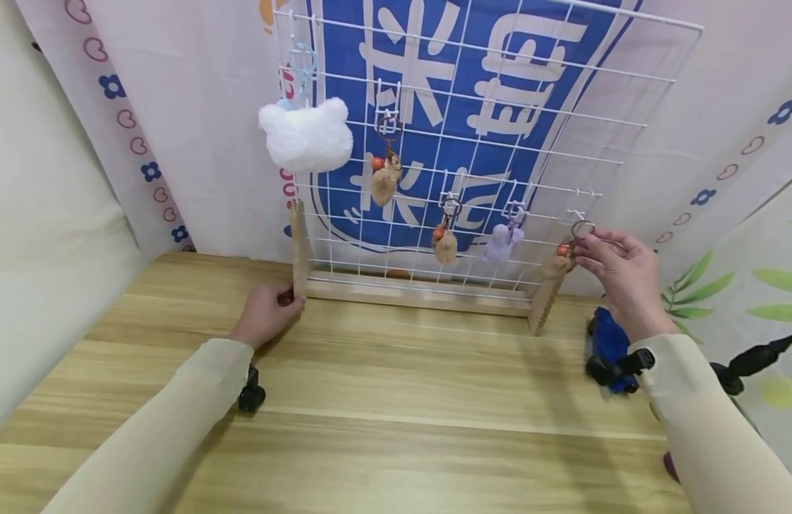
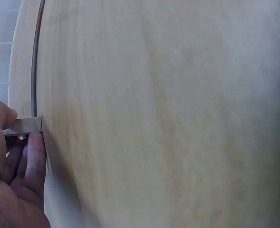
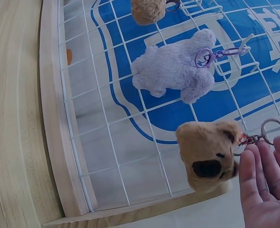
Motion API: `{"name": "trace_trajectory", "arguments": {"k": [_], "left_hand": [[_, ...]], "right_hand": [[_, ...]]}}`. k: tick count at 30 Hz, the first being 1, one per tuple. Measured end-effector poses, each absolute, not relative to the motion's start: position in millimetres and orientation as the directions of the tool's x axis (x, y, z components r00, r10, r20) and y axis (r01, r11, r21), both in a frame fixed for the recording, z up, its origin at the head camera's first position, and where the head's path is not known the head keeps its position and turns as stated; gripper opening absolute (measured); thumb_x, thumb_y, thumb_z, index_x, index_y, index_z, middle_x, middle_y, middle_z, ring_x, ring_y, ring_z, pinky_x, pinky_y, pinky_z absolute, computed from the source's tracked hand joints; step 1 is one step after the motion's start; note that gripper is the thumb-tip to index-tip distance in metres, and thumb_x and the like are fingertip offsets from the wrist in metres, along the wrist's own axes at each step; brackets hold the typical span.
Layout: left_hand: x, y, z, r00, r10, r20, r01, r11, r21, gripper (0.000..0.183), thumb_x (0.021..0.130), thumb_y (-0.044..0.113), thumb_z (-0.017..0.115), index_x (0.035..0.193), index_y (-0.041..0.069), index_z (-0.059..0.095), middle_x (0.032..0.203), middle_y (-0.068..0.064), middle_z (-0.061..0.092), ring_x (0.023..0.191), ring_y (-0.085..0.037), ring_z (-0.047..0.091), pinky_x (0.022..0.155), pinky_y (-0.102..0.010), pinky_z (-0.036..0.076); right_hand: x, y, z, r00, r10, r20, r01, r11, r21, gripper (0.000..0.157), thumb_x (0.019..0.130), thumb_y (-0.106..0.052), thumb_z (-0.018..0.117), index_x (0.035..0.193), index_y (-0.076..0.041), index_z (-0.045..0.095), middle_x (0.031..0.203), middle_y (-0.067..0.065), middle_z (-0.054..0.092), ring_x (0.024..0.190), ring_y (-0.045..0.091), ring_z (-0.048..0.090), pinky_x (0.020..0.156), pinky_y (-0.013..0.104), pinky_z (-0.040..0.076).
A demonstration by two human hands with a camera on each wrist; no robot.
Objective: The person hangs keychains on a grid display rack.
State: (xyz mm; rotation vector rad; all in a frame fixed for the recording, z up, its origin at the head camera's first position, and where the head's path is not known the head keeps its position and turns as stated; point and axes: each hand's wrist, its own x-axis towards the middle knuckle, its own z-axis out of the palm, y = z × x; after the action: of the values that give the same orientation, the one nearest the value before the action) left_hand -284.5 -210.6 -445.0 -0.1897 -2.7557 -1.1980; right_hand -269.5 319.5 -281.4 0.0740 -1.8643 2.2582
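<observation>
At the rack's right side my right hand [image 1: 621, 268] pinches the ring of a brown plush keychain [image 3: 208, 156] with a dark nose; the ring [image 3: 273, 128] is by a hook on the white wire grid [image 1: 460, 107]. My left hand [image 1: 267, 310] grips the foot of the rack's left wooden post [image 1: 297, 246], thumb on one side and fingers on the other in the left wrist view. A purple plush keychain [image 3: 173, 71] hangs beside the brown one. Two more brown plush keychains [image 1: 384, 182] and a white plush [image 1: 309, 135] hang further left.
The rack's wooden base bar [image 1: 415, 294] stands on a wood-grain table [image 1: 370, 428]. A blue object [image 1: 608, 346] with dark round parts lies behind the right wrist. A patterned curtain [image 1: 197, 107] with a blue panel hangs behind. A dark purple thing [image 1: 671, 465] shows near the right sleeve.
</observation>
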Motion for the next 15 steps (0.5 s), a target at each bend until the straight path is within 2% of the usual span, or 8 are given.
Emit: {"name": "trace_trajectory", "arguments": {"k": [3, 7, 11, 15], "left_hand": [[-285, -210, -444, -0.982, 0.069, 0.174, 0.174, 0.685, 0.707, 0.034, 0.101, 0.013, 0.063, 0.124, -0.012, 0.068, 0.115, -0.03, 0.074, 0.1, -0.034, 0.07, 0.085, -0.045, 0.06], [-285, -214, -444, -0.98, 0.077, 0.182, 0.184, 0.693, 0.697, 0.034, 0.102, 0.013, 0.062, 0.123, -0.012, 0.068, 0.115, -0.031, 0.074, 0.1, -0.035, 0.07, 0.085, -0.046, 0.06], [-283, -216, -445, -0.978, 0.077, 0.192, 0.191, 0.691, 0.697, 0.034, 0.101, 0.012, 0.062, 0.124, -0.013, 0.067, 0.115, -0.031, 0.074, 0.101, -0.037, 0.071, 0.085, -0.046, 0.061], [-277, -214, -440, -0.978, 0.056, 0.202, 0.184, 0.69, 0.7, 0.035, 0.103, 0.015, 0.06, 0.123, -0.013, 0.068, 0.112, -0.031, 0.075, 0.095, -0.034, 0.072, 0.079, -0.041, 0.061]], "right_hand": [[-267, 320, -282, -0.972, 0.144, 0.187, -0.213, -0.195, -0.957, 0.016, 0.1, -0.013, 0.07, 0.111, -0.006, 0.062, 0.097, -0.001, 0.08, 0.087, 0.011, 0.076, 0.078, 0.022, 0.063], [-262, 318, -282, -0.951, 0.227, 0.211, -0.247, -0.146, -0.958, 0.018, 0.106, -0.023, 0.062, 0.113, -0.007, 0.057, 0.097, -0.001, 0.074, 0.085, 0.011, 0.072, 0.075, 0.019, 0.062], [-254, 314, -281, -0.905, 0.325, 0.276, -0.298, -0.017, -0.955, 0.019, 0.108, -0.027, 0.057, 0.112, -0.008, 0.061, 0.097, -0.001, 0.07, 0.083, 0.01, 0.069, 0.073, 0.016, 0.06], [-244, 308, -283, -0.842, 0.337, 0.42, -0.388, 0.161, -0.907, 0.016, 0.108, -0.024, 0.057, 0.106, -0.011, 0.065, 0.096, -0.001, 0.071, 0.084, 0.008, 0.069, 0.073, 0.013, 0.058]]}}
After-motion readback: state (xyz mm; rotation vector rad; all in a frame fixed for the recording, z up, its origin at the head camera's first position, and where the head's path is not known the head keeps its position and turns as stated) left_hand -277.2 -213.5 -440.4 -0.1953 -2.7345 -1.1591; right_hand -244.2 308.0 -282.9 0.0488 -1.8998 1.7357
